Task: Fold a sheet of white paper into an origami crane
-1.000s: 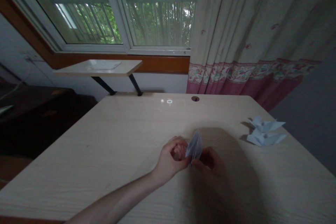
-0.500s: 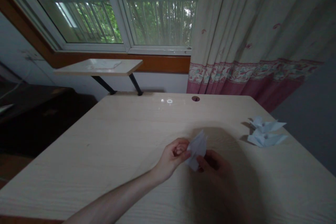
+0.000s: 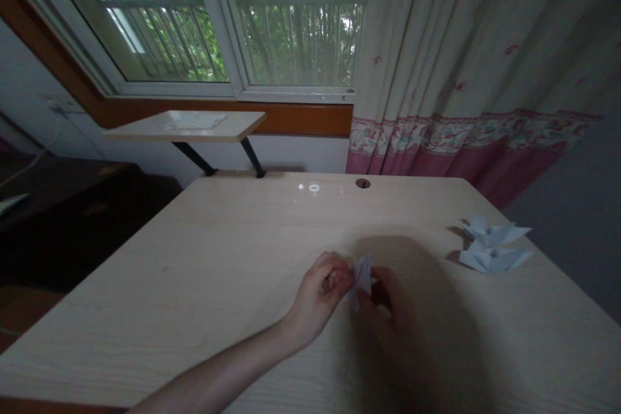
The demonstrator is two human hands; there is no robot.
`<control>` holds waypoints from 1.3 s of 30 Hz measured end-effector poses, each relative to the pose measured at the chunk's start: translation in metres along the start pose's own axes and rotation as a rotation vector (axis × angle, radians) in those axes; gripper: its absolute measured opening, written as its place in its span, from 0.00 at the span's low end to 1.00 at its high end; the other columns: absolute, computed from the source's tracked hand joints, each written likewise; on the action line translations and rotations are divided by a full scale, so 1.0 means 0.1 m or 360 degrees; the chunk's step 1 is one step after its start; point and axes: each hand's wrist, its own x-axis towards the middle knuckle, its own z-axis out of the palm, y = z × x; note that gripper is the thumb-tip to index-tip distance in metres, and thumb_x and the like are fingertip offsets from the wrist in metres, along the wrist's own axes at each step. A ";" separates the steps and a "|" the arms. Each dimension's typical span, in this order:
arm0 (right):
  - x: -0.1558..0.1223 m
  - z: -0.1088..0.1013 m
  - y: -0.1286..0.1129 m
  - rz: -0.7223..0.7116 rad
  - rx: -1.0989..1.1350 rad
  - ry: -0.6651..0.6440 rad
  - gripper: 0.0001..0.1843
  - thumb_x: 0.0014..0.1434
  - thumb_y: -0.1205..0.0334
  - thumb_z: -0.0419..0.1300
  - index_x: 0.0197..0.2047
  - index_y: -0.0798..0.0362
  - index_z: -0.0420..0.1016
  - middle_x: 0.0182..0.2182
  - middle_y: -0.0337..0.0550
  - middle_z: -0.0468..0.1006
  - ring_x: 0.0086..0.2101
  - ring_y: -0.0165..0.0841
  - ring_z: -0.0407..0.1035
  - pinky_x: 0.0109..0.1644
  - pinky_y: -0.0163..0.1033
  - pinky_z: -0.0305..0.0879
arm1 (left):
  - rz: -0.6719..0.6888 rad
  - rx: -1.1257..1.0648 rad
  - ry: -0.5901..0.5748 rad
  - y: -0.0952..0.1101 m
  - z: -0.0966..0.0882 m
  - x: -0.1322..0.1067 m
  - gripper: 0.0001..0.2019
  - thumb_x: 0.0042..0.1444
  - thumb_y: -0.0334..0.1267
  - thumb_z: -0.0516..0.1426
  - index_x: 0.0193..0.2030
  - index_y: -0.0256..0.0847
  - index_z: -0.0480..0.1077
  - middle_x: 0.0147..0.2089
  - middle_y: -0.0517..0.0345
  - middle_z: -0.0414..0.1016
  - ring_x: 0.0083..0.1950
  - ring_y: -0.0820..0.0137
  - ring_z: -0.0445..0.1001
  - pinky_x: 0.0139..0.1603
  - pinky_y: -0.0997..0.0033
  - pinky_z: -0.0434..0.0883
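Both my hands meet over the middle of the light wooden table (image 3: 204,272). My left hand (image 3: 317,297) pinches a small folded piece of pale blue paper (image 3: 361,275) from its left side, fingers curled. My right hand (image 3: 388,307), lying in deep shadow, grips the same paper from the right and below. The paper stands on edge between the fingertips, just above the tabletop.
Two finished folded paper figures (image 3: 492,246) lie near the table's right edge. A cable hole (image 3: 362,183) sits at the table's far edge. Behind are a small raised shelf (image 3: 187,125), a barred window (image 3: 233,13) and a patterned curtain (image 3: 460,65). Dark furniture (image 3: 63,207) stands at left.
The paper was spread wider half a second ago; now it is folded narrower and held closer between both hands. My hands stayed at nearly the same spot.
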 end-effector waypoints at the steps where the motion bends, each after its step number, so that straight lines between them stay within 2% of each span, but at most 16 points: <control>1: 0.01 0.01 0.00 -0.0036 -0.0008 -0.0001 0.06 0.57 0.61 0.56 0.40 0.48 0.70 0.29 0.37 0.71 0.27 0.30 0.67 0.31 0.34 0.64 | 0.0001 -0.0036 -0.0045 0.01 0.00 -0.01 0.05 0.59 0.35 0.57 0.33 0.38 0.69 0.33 0.58 0.65 0.35 0.70 0.64 0.36 0.72 0.62; 6: 0.01 0.03 -0.03 -0.0095 0.0024 -0.0098 0.01 0.57 0.62 0.57 0.35 0.48 0.67 0.30 0.36 0.68 0.28 0.30 0.65 0.31 0.35 0.63 | -0.0030 -0.0191 -0.0261 0.01 0.00 -0.06 0.08 0.63 0.39 0.52 0.38 0.37 0.69 0.36 0.55 0.67 0.39 0.68 0.66 0.40 0.69 0.64; 11: -0.02 -0.02 -0.10 -0.0124 0.0133 -0.0296 0.07 0.57 0.58 0.59 0.37 0.49 0.66 0.32 0.37 0.67 0.30 0.30 0.64 0.33 0.35 0.63 | -0.0009 -0.0134 -0.0307 0.01 -0.02 -0.05 0.11 0.64 0.42 0.51 0.36 0.37 0.68 0.34 0.56 0.65 0.37 0.69 0.65 0.37 0.71 0.64; 13: -0.04 -0.03 -0.09 -0.0147 0.0192 -0.0322 0.09 0.62 0.53 0.54 0.37 0.49 0.66 0.31 0.37 0.66 0.31 0.31 0.64 0.35 0.36 0.62 | 0.0025 -0.0089 -0.0319 0.02 -0.03 -0.05 0.12 0.65 0.41 0.50 0.35 0.37 0.68 0.34 0.56 0.66 0.36 0.69 0.65 0.37 0.71 0.64; 16: -0.05 0.00 -0.05 0.0016 0.0219 -0.0201 0.17 0.68 0.51 0.43 0.33 0.48 0.65 0.27 0.35 0.65 0.29 0.31 0.63 0.34 0.35 0.61 | 0.0135 0.0035 -0.0355 0.03 -0.04 -0.06 0.11 0.66 0.38 0.47 0.37 0.38 0.67 0.35 0.55 0.68 0.37 0.69 0.66 0.38 0.71 0.63; 19: -0.05 0.06 -0.01 0.0155 0.0174 -0.0145 0.18 0.67 0.48 0.45 0.32 0.48 0.64 0.25 0.34 0.65 0.27 0.30 0.63 0.31 0.34 0.60 | 0.0161 0.0132 -0.0389 0.04 -0.05 -0.08 0.09 0.65 0.35 0.46 0.39 0.39 0.66 0.35 0.55 0.68 0.36 0.69 0.65 0.37 0.71 0.63; 22: -0.03 0.10 0.00 0.0138 0.0109 -0.0156 0.17 0.67 0.48 0.46 0.32 0.48 0.65 0.25 0.34 0.67 0.26 0.30 0.64 0.29 0.34 0.60 | 0.0118 0.0186 -0.0385 0.02 -0.05 -0.09 0.05 0.61 0.32 0.49 0.38 0.38 0.65 0.33 0.57 0.66 0.34 0.70 0.64 0.34 0.72 0.61; 26: -0.06 0.13 0.01 0.0050 -0.0052 -0.0048 0.15 0.66 0.51 0.46 0.32 0.46 0.65 0.25 0.36 0.69 0.27 0.32 0.65 0.31 0.36 0.61 | 0.0096 0.0200 -0.0348 0.00 -0.05 -0.09 0.04 0.57 0.30 0.49 0.36 0.39 0.64 0.32 0.58 0.65 0.33 0.70 0.63 0.33 0.73 0.60; 29: -0.10 0.13 0.02 -0.0082 -0.0169 0.0055 0.11 0.61 0.51 0.51 0.32 0.45 0.68 0.28 0.40 0.73 0.30 0.36 0.68 0.35 0.39 0.63 | 0.0076 0.0210 -0.0323 0.00 -0.05 -0.09 0.04 0.57 0.31 0.48 0.33 0.39 0.62 0.30 0.59 0.63 0.32 0.71 0.62 0.32 0.73 0.60; 31: -0.10 0.12 0.01 -0.0086 -0.0180 0.0084 0.09 0.58 0.51 0.54 0.31 0.45 0.68 0.28 0.41 0.74 0.31 0.37 0.70 0.35 0.40 0.64 | 0.0074 0.0218 -0.0329 0.00 -0.04 -0.10 0.04 0.58 0.31 0.48 0.32 0.40 0.61 0.29 0.60 0.62 0.31 0.71 0.61 0.32 0.73 0.59; 35: -0.07 0.10 -0.05 0.0116 -0.0093 0.0047 0.11 0.61 0.55 0.51 0.27 0.47 0.63 0.20 0.35 0.70 0.21 0.31 0.67 0.26 0.35 0.62 | 0.0061 0.0212 -0.0290 -0.01 -0.04 -0.13 0.04 0.58 0.30 0.48 0.33 0.40 0.61 0.30 0.60 0.62 0.31 0.72 0.60 0.31 0.73 0.58; 39: -0.03 0.05 -0.05 0.0355 0.0166 0.0046 0.11 0.56 0.53 0.56 0.27 0.49 0.67 0.22 0.39 0.75 0.23 0.34 0.72 0.28 0.37 0.66 | -0.0021 0.0128 -0.0188 -0.04 -0.03 -0.13 0.03 0.58 0.32 0.50 0.32 0.40 0.61 0.28 0.61 0.62 0.30 0.72 0.59 0.31 0.74 0.58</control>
